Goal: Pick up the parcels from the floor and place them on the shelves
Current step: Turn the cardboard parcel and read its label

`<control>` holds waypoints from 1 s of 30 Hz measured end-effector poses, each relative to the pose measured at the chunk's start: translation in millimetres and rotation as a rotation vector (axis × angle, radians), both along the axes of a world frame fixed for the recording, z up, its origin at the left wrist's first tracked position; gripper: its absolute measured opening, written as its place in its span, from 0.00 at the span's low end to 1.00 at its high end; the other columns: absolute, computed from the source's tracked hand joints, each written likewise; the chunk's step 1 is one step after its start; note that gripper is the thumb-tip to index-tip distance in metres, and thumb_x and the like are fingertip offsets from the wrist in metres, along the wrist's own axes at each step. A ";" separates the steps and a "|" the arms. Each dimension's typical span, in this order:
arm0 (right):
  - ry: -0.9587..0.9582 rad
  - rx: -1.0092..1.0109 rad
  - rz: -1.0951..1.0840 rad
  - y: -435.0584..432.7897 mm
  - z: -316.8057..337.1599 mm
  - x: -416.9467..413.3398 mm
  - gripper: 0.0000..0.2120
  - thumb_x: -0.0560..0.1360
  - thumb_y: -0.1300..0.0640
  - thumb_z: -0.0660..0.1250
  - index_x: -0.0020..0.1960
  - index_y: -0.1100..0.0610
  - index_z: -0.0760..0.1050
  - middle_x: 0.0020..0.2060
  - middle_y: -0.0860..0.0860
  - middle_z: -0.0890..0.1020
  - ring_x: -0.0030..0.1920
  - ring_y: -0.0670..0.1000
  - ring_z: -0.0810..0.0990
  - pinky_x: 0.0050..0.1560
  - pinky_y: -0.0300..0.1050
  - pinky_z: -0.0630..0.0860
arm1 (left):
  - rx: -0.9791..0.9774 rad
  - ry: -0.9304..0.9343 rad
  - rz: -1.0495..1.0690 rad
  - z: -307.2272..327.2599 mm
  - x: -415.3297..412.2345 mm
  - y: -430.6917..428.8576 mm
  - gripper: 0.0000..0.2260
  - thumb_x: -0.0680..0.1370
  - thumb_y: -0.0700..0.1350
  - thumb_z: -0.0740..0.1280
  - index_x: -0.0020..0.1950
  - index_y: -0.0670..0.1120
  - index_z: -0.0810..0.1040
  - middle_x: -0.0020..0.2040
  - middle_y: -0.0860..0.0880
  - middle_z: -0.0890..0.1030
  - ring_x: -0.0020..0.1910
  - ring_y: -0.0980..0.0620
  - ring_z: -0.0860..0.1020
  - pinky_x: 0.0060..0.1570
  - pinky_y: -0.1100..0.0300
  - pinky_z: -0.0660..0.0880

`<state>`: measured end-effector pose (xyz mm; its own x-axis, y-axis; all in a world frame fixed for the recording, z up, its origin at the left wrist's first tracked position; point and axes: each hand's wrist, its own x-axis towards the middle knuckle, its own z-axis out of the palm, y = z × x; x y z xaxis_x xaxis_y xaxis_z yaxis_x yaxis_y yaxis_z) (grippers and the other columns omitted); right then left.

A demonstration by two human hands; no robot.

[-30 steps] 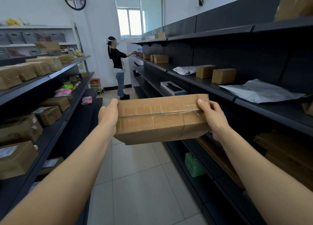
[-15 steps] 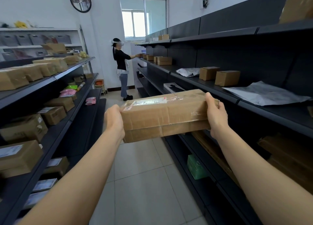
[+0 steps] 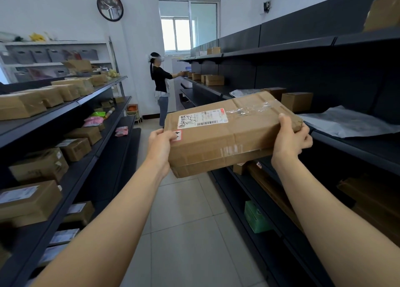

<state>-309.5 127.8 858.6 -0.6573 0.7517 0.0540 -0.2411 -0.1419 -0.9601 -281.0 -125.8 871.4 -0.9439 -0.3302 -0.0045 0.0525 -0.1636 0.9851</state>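
I hold a long brown cardboard parcel (image 3: 229, 139) in the air above the aisle, its labelled top face tilted toward me. My left hand (image 3: 161, 145) grips its left end and my right hand (image 3: 291, 138) grips its right end. The parcel's right end is close to the front edge of the dark right-hand shelf (image 3: 355, 148), where a flat grey mailer bag (image 3: 346, 122) and two small brown boxes (image 3: 296, 100) lie.
Dark shelving lines both sides of the tiled aisle (image 3: 194, 232). The left shelves (image 3: 71, 178) carry several brown boxes. A green box (image 3: 256, 218) sits low on the right. A person (image 3: 161, 90) stands at the far end by the right shelves.
The parcel has tipped so its labelled top now faces me, and both hands have carried it up and to the right, nearer the right shelf.
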 end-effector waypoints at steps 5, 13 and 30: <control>0.123 -0.156 0.044 -4.0 15.8 -0.3 0.41 0.72 0.42 0.68 0.78 0.46 0.51 0.77 0.55 0.49 0.68 0.57 0.64 0.59 0.50 0.65 | -0.010 0.215 -0.007 6.9 9.7 14.5 0.22 0.73 0.36 0.65 0.65 0.51 0.66 0.53 0.56 0.75 0.51 0.54 0.77 0.40 0.58 0.73; 0.291 -0.179 0.235 -49.9 42.1 0.1 0.51 0.70 0.45 0.71 0.78 0.42 0.38 0.75 0.56 0.58 0.58 0.52 0.71 0.52 0.47 0.69 | 0.008 0.333 0.016 16.4 13.5 36.3 0.39 0.72 0.36 0.65 0.78 0.57 0.50 0.64 0.50 0.63 0.55 0.56 0.72 0.43 0.58 0.74; 0.149 0.070 0.574 -77.1 22.2 10.1 0.42 0.74 0.42 0.67 0.79 0.42 0.46 0.73 0.51 0.64 0.65 0.54 0.74 0.61 0.57 0.75 | -0.309 0.148 0.152 14.2 -21.9 -11.7 0.22 0.70 0.56 0.73 0.58 0.48 0.71 0.54 0.51 0.76 0.44 0.59 0.74 0.36 0.62 0.69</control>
